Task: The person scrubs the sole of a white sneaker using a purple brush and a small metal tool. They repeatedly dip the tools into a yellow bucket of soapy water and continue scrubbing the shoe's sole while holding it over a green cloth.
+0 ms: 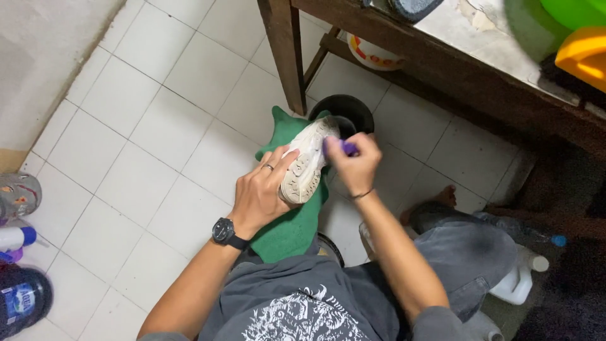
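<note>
White tiles [158, 126] cover the floor, and most of the free space is on the left side of the hands, where the tiles are bare up to the pale wall [44, 57]. A white shoe [307, 165] is held over a green cloth [287, 227], with the sole turned upward to the camera. The left hand [260, 192] grips the shoe from the heel side; its fingers are curled tightly around the edge of the sole. The right hand [355, 165] is closed around a small purple tool [347, 148], and the tip of this tool touches the toe end of the shoe. I cannot tell what kind of tool it is, because the fingers hide most of it.

Just behind the shoe stands a black bucket [344, 110], and its rim is almost touching the toe. A dark wooden table leg [285, 53] comes down just beside the bucket, so the room above the hands is narrow. On the right, the table edge [467, 69] runs diagonally and closes that side. Bottles [19, 240] stand at the far left edge, well apart from the hands. A white plastic jug [521, 284] sits beside the right knee.
</note>
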